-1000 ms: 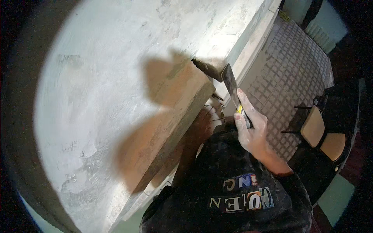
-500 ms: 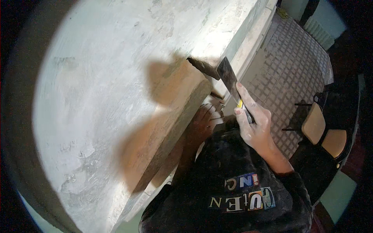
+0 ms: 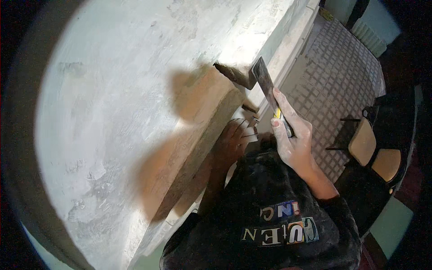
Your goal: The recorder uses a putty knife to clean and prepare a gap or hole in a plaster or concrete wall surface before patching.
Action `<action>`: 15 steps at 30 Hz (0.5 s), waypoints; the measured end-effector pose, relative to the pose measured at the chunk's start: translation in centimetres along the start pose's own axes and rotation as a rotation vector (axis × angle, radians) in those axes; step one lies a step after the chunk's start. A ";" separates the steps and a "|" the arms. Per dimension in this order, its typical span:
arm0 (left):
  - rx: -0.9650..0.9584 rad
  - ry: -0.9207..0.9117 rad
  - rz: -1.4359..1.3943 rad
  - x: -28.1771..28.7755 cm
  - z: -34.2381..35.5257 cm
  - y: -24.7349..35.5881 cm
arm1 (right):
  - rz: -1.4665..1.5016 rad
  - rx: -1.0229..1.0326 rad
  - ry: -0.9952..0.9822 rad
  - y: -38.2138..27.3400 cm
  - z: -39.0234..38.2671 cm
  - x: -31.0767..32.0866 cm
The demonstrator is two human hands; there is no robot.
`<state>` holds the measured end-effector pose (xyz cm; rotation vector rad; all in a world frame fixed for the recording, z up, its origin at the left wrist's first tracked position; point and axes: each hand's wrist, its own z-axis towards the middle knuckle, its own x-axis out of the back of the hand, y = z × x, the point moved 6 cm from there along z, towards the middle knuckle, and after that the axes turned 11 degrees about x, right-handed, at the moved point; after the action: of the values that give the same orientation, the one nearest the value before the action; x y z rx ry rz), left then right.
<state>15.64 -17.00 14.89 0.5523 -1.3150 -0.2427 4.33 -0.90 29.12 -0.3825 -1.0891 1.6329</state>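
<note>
My right hand (image 3: 294, 139) is closed around the handle of a putty knife (image 3: 264, 83), with the forefinger laid along it. The knife has a dark flat blade and a yellow band on its handle. Its blade tip stands up beside a dark notch (image 3: 236, 75) in the edge of the plastered wall (image 3: 112, 103). Lower and to the left, in shadow beside the ledge, my left hand (image 3: 229, 141) is curled around a pale, flat-edged object (image 3: 249, 134) whose kind I cannot make out. White dust coats the right hand.
A plastered ledge edge (image 3: 193, 153) runs diagonally past my left arm, with strong shadows across it. Right of the hands is a patterned tiled floor (image 3: 333, 76). Two tan-seated chairs (image 3: 362, 143) stand at the right, and a radiator (image 3: 369, 38) is at the far right.
The right hand and putty knife have shifted slightly up, the blade tip moving a little further along the notch. My left hand keeps nearly the same place and its grip.
</note>
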 end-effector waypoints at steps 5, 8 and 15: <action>-0.002 0.033 -0.001 2.0 -0.4 0.6 | 0.108 0.025 0.005 -0.8 -0.4 -0.5; -0.069 -0.054 0.112 0.5 0.0 -0.4 | 0.108 -0.128 -0.046 -0.9 1.2 -0.1; -0.101 -0.023 0.133 0.0 -0.4 -1.1 | 0.074 -0.022 -0.030 -1.8 1.1 0.7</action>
<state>16.17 -17.82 14.26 0.3767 -1.3480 -0.2048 4.33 -0.79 31.32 -0.4184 -1.1275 1.6981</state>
